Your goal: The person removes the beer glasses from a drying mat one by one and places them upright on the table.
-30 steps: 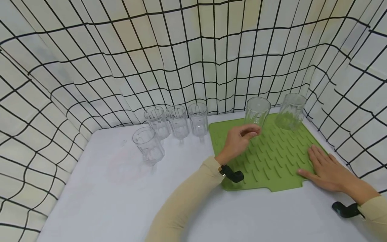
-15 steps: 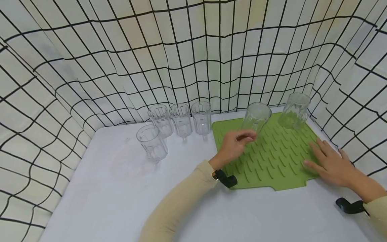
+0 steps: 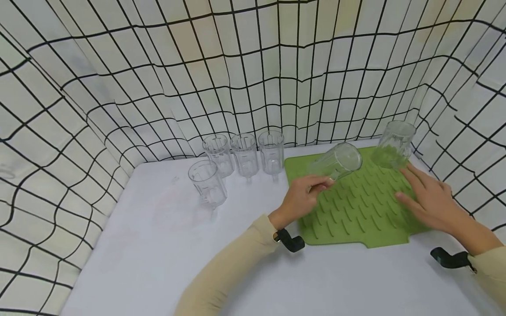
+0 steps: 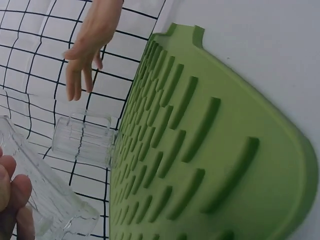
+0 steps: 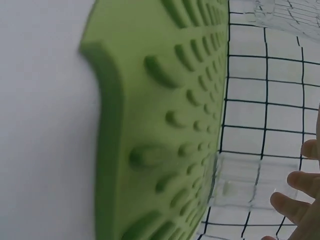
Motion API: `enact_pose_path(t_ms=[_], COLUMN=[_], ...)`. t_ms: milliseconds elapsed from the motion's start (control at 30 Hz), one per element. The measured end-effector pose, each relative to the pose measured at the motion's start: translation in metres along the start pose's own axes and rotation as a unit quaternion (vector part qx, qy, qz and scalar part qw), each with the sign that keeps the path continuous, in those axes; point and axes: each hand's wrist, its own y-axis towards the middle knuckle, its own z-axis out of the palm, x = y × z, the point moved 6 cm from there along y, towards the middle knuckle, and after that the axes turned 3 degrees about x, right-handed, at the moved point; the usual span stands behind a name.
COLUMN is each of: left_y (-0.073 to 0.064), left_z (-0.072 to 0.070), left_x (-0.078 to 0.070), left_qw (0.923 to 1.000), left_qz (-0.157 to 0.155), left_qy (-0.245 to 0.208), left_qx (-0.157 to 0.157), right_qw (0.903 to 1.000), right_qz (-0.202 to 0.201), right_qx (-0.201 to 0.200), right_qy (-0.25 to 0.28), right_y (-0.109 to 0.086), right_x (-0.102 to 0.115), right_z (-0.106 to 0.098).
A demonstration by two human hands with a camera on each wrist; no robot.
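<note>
My left hand [image 3: 298, 199] pinches a clear glass mug [image 3: 336, 161] at its handle side. This mug leans over to the right above the green ridged mat [image 3: 356, 224], and in the left wrist view the glass [image 4: 52, 187] slants past curled fingertips. Fingers spread, my right hand [image 3: 431, 199] hovers over the mat's right edge, holding nothing. Just beyond its fingertips a second glass mug [image 3: 395, 142] stands at the mat's back right corner; its handle shows in the left wrist view. Part of the held mug's handle is hidden by the fingers.
Left of the mat, three glass mugs stand in a row along the back, the nearest mug [image 3: 272, 153] close to the mat's corner. Another mug [image 3: 207, 182] stands in front of them. A black-gridded white curtain [image 3: 253, 79] encloses the white table [image 3: 158, 245].
The held mug has gone from nearly upright to strongly tilted, as the left hand drew slightly back. The right hand has lifted off the mat and moved forward toward the back right mug.
</note>
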Motion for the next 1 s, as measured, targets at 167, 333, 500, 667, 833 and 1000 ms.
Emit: enact_pose_path(t_ms=[167,333,500,667,833,1000], left_y=[-0.007,-0.013,-0.019,-0.025,-0.032,-0.039], left_z=[-0.008,-0.014,-0.020,-0.024,-0.029,-0.036], left_x=[-0.008,-0.014,-0.022,-0.027,-0.033,-0.040], left_qw=[0.9951,0.9844,0.9640,0.9372,0.9105,0.8952], left_qz=[0.038,0.057,0.094,0.120,0.142,0.156], left_qy=[0.088,0.164,0.247,0.326,0.387,0.414], left_qx=[-0.021,-0.029,-0.035,-0.033,-0.038,-0.053], right_qw=[0.9989,0.9949,0.9888,0.9804,0.9730,0.9593], right_qz=[-0.015,-0.032,-0.049,-0.059,-0.047,-0.047], right_qx=[-0.024,-0.043,-0.047,-0.041,-0.027,-0.011], right_qy=[0.038,0.085,0.133,0.183,0.225,0.278], right_y=[0.008,0.018,0.028,0.038,0.047,0.058], right_x=[0.014,0.029,0.042,0.057,0.074,0.094], right_z=[-0.004,-0.008,-0.007,-0.006,-0.004,-0.001])
